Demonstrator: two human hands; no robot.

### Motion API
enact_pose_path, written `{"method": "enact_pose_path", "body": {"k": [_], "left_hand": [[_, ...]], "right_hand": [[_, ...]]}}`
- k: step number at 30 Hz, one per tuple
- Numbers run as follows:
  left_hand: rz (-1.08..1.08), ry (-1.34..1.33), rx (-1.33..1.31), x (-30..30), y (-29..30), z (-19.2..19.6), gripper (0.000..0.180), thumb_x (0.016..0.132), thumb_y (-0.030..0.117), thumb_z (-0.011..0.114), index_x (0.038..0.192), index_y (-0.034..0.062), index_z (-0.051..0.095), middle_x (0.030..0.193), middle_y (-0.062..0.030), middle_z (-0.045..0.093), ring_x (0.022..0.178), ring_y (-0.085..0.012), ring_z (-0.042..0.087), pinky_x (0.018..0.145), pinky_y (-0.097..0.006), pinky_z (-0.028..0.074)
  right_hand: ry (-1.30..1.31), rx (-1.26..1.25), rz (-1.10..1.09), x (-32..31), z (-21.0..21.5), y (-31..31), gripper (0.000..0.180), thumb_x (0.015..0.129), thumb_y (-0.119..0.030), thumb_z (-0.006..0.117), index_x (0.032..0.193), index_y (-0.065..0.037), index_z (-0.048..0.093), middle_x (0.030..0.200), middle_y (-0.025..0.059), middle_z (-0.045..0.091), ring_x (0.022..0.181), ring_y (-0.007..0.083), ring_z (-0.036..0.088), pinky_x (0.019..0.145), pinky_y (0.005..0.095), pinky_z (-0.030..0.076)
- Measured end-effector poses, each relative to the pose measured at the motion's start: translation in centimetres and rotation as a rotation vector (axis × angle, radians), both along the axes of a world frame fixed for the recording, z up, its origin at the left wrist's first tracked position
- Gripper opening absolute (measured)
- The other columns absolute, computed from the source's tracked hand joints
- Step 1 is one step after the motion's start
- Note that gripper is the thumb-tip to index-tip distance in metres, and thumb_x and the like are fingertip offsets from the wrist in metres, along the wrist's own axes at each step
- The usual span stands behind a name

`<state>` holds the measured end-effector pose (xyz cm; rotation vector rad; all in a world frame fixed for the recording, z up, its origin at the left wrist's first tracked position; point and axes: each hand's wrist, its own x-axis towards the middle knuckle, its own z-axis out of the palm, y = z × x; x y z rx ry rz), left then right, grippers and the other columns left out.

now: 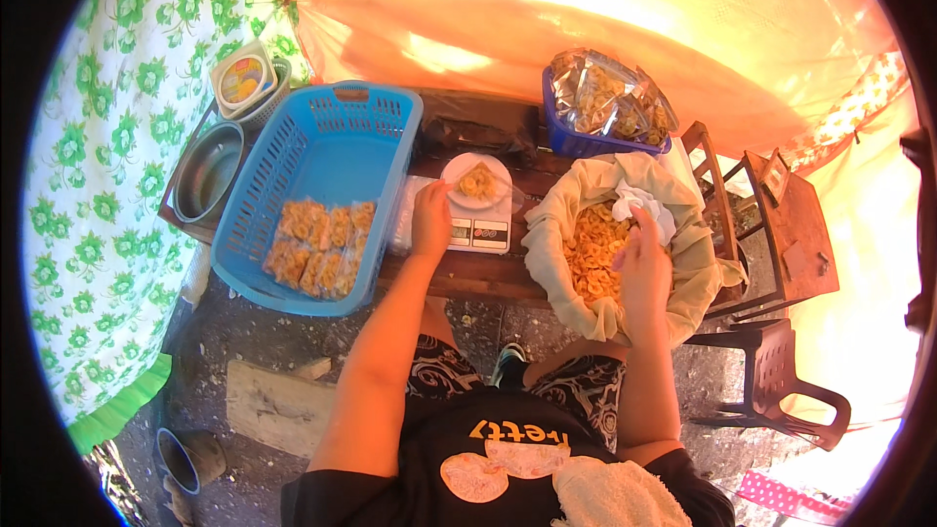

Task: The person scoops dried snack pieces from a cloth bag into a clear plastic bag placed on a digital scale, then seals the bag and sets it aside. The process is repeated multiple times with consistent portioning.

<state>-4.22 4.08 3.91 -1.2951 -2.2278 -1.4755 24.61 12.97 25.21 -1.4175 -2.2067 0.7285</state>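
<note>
Beside a white plate on a white weighing scale, my left hand has its fingers curled together at the plate's left rim. What they pinch, if anything, is hidden. A small heap of yellow chips lies on the plate. My right hand reaches over a cloth-lined basket full of orange-yellow chips. Its fingers are closed at a crumpled white cloth or sheet; I cannot tell its material. Clear plastic lies left of the scale.
A blue plastic basket at left holds several packed bags of chips. A metal pot stands beyond it. At the back right is a darker blue basket with bagged chips. A brown chair and bucket stand on the ground.
</note>
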Motion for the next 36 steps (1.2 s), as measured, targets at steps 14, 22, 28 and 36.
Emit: {"method": "enact_pose_path", "body": {"k": [14, 22, 28, 36], "left_hand": [[-0.19, -0.109, 0.005, -0.2, 3.8, 1.9, 0.014, 0.081, 0.004, 0.062, 0.093, 0.0037, 0.054, 0.101, -0.0096, 0.062, 0.101, -0.0307, 0.057, 0.088, -0.038, 0.045], [-0.496, -1.167, 0.235, 0.9, -0.2, 7.5, 0.004, 0.097, 0.013, 0.051, 0.094, 0.011, 0.048, 0.103, -0.0072, 0.066, 0.097, -0.015, 0.062, 0.08, -0.027, 0.047], [-0.663, -1.156, 0.24, 4.7, -3.7, 10.6, 0.006, 0.097, 0.016, 0.05, 0.093, 0.012, 0.048, 0.104, -0.0062, 0.066, 0.098, -0.0141, 0.061, 0.082, -0.028, 0.044], [-0.523, -0.999, 0.273, 6.1, -7.2, 11.8, 0.007, 0.098, 0.013, 0.048, 0.096, 0.0069, 0.048, 0.099, -0.0098, 0.067, 0.095, -0.0158, 0.062, 0.087, -0.03, 0.046]], "right_hand": [[0.162, 0.102, 0.413, -2.4, -4.5, -3.1, 0.025, 0.087, -0.004, 0.058, 0.113, -0.005, 0.059, 0.12, 0.0135, 0.052, 0.097, 0.026, 0.06, 0.079, 0.0304, 0.05], [0.644, -0.387, 0.34, -6.1, -7.6, -1.8, 0.024, 0.092, -0.012, 0.058, 0.114, -0.001, 0.059, 0.117, 0.0097, 0.056, 0.102, 0.0182, 0.058, 0.089, 0.0306, 0.047], [0.779, -0.72, 0.367, -8.1, -7.4, -1.3, 0.02, 0.094, -0.015, 0.058, 0.107, 0.0, 0.061, 0.102, 0.004, 0.063, 0.093, 0.0106, 0.056, 0.086, 0.0254, 0.043], [0.925, -0.692, 0.36, -8.9, -8.3, -3.4, 0.011, 0.093, -0.015, 0.059, 0.097, -0.006, 0.062, 0.092, 0.0007, 0.065, 0.086, 0.0074, 0.054, 0.08, 0.0239, 0.042]]}}
